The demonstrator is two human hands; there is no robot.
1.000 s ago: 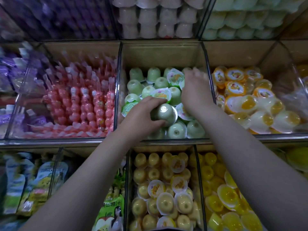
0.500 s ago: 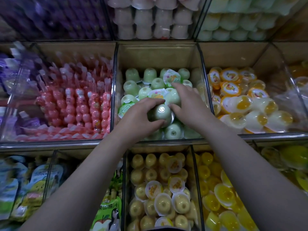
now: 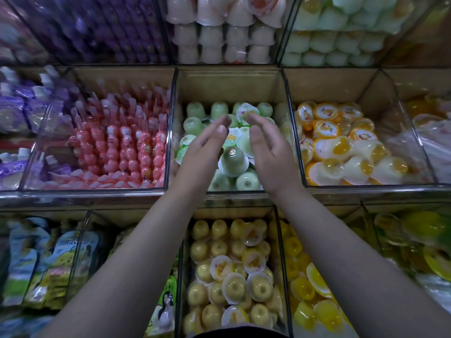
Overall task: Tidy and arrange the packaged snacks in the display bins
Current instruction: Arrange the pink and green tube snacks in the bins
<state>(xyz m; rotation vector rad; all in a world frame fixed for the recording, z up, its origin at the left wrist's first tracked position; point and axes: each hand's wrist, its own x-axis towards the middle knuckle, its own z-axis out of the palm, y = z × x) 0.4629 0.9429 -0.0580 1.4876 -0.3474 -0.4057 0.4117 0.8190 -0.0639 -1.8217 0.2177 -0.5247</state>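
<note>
The clear middle bin [image 3: 231, 84] holds several pale green jelly cups. One green cup [image 3: 233, 160] stands upside down on the pile near the front, between my two hands. My left hand [image 3: 202, 152] hovers over the bin's left side with fingers straight and holds nothing. My right hand [image 3: 268, 145] is raised over the right side, palm inward, fingers loosely extended, also holding nothing. Neither hand touches the cup.
A bin of pink bead-shaped jelly sticks [image 3: 122, 147] lies to the left, and a bin of orange-and-white fruit cups [image 3: 346, 145] to the right. Below are yellow jelly cups [image 3: 231, 272] and drink pouches [image 3: 48, 262]. Upper bins hold white cups [image 3: 224, 32].
My left hand let go of the green cup, which now sits on the pile. Both hands lifted and opened, palms facing each other above the bin.
</note>
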